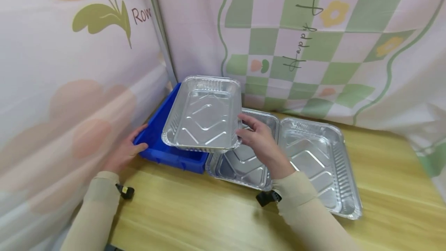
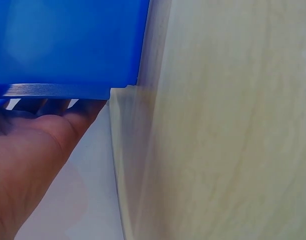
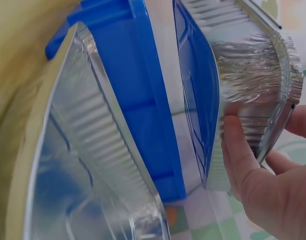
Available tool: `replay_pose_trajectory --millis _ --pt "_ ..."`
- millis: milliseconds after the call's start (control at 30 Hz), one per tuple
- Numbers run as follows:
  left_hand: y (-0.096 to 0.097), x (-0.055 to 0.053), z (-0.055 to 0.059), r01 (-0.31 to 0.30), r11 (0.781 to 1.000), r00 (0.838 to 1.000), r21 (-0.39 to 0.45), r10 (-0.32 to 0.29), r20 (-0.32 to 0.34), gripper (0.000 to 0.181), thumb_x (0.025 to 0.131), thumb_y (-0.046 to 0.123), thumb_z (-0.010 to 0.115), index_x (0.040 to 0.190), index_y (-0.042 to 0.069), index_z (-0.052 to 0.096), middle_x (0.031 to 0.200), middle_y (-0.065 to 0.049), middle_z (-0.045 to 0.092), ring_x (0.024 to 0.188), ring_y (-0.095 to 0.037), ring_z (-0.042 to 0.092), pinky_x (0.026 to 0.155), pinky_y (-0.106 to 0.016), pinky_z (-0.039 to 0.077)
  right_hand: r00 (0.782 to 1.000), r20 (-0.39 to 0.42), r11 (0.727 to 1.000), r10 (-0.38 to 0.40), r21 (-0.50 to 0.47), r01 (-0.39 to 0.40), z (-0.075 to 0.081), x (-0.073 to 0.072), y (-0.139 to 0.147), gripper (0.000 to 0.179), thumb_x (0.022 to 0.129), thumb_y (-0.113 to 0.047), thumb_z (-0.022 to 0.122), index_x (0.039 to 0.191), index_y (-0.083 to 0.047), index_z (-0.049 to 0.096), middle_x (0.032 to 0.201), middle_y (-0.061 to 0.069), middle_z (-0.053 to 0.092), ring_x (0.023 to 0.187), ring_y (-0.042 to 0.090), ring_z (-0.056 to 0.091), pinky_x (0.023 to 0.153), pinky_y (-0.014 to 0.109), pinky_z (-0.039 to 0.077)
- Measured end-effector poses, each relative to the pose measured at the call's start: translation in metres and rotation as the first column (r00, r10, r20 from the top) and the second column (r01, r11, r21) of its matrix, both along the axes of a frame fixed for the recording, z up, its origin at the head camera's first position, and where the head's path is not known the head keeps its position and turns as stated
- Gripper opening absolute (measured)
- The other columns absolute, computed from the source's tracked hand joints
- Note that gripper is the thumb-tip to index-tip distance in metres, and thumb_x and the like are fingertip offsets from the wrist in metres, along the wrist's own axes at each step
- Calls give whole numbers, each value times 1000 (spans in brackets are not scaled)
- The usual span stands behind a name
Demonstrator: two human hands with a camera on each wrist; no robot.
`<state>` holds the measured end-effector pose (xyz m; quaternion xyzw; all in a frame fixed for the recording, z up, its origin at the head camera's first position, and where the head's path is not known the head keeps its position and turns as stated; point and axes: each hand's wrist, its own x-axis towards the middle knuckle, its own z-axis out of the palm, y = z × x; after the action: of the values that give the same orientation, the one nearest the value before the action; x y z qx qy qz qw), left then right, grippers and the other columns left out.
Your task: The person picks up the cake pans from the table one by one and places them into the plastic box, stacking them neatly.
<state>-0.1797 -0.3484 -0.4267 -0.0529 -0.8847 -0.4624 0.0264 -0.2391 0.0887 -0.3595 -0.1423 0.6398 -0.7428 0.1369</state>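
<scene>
Our right hand's [image 1: 261,142] fingers pinch a foil tray [image 1: 209,121] above the blue bin [image 1: 174,162]; our left hand [image 1: 123,154] grips the bin's edge (more trays [image 1: 325,154] lie on the bench [image 1: 195,212]). We seem mid-transfer; the next move likely calls for clearing the rim.

checked curtain [image 1: 271,42] behind wood-grain table [image 1: 188,208]
</scene>
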Motion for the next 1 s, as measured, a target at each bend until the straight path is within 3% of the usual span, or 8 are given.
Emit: replay_pose_trajectory --millis 333,633,700,800,933,1000 --pt "-4 1 2 -14 999 1000 37 13 24 73 95 11 62 157 19 24 158 -22 21 141 -44 19 110 -63 18 1000 25 1000 -12 1 12 -4 0 -47 60 91 2 60 147 3 39 151 18 37 119 41 53 87 35 54" --pt "-3 -3 1 0 998 1000 57 -2 24 73 96 14 64 157 17 25 159 -22 17 143 -45 13 111 -66 13 998 51 997 -33 -63 37 -17 -2 -66 62 88 8 60 146 6 38 142 29 43 113 45 56 81 35 57" --pt "-1 -2 1 12 998 1000 54 -12 9 71 96 18 64 157 17 26 160 -20 18 144 -44 13 111 -65 13 998 57 996 -31 -83 36 -18 -3 -69 62 88 9 60 146 6 38 137 33 45 110 44 57 81 37 57" --pt "6 3 11 24 998 1000 51 -25 12 69 97 14 62 156 11 26 159 -22 18 143 -46 13 110 -66 14 998 57 997 -24 -74 28 -20 -5 -75 61 88 10 60 145 4 40 129 32 49 103 38 60 83 39 56" --pt "5 2 11 16 999 1000 49 -17 25 70 97 7 61 156 8 24 158 -24 18 140 -48 19 110 -65 17 999 53 1000 -7 -14 7 -22 -5 -86 58 89 8 60 145 1 43 120 26 52 99 27 61 85 38 55" --pt "-1 -1 2 3 998 999 62 -5 32 71 97 6 60 157 13 23 158 -24 19 140 -48 21 110 -63 18 999 53 1000 3 2 -3 -22 -3 -90 57 89 8 60 144 0 44 117 25 54 101 29 61 84 37 56"
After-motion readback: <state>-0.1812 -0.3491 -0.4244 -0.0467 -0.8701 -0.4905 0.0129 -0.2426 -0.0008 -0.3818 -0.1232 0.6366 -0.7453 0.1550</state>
